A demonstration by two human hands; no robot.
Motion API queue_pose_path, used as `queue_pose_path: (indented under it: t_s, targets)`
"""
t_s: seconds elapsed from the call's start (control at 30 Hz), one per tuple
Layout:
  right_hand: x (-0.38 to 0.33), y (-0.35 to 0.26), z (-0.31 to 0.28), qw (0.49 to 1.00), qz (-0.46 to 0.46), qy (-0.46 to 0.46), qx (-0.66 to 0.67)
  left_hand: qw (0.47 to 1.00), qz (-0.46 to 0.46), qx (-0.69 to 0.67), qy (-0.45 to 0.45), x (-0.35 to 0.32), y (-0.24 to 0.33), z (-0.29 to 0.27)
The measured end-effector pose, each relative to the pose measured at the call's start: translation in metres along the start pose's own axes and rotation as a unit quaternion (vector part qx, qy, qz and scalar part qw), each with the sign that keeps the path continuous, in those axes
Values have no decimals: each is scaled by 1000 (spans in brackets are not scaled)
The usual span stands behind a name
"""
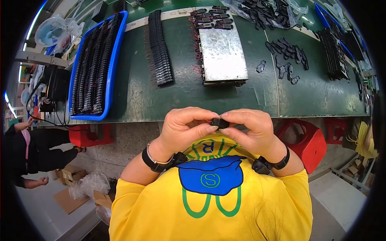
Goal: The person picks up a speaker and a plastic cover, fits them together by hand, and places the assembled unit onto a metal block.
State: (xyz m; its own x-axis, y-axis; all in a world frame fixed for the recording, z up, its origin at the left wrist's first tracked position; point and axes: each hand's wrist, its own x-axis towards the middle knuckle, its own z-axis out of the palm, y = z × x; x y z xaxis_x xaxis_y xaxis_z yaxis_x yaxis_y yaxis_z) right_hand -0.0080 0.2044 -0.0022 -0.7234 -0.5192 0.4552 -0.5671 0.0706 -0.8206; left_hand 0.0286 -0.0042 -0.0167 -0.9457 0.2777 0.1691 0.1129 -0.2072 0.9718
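Just in front of the table's near edge, a small black plastic part (pixel 219 123) is pinched between both my hands. My left hand (pixel 183 127) grips its left side with thumb and forefinger. On the other side, the fingertips of my right hand (pixel 254 126) press on its right and top. Much of the part is hidden by the fingers, so its exact kind cannot be told. Beyond my hands stands a silvery metal block (pixel 224 54), with small black units trailing red wires (pixel 206 19) on its far end and along its left side.
A blue tray (pixel 107 96) packed with rows of black parts lies at left, beside a long row of black pieces (pixel 160 52). Loose black pieces (pixel 289 54) lie at right on the green table (pixel 181 96). Red stools (pixel 311 146) stand below; another person (pixel 44 146) is far left.
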Motion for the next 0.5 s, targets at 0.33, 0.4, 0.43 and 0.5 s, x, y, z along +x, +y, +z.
queue_pose_path:
  t_s: [0.33, 0.4, 0.43, 0.5]
  targets:
    - [0, -1, 0, 1000, 7, -4, 14, 1000, 13, -2, 15, -1, -2, 4]
    - [0, -1, -1, 1000, 5, -7, 14, 1000, 12, -3, 9, 0, -3, 2]
    - [0, -2, -2, 1000, 12, -12, 11, 1000, 12, -3, 3, 0, -4, 1]
    - [1, -4, -3, 999, 25, -24, 6, 1000, 12, -4, -4, 0, -5, 1]
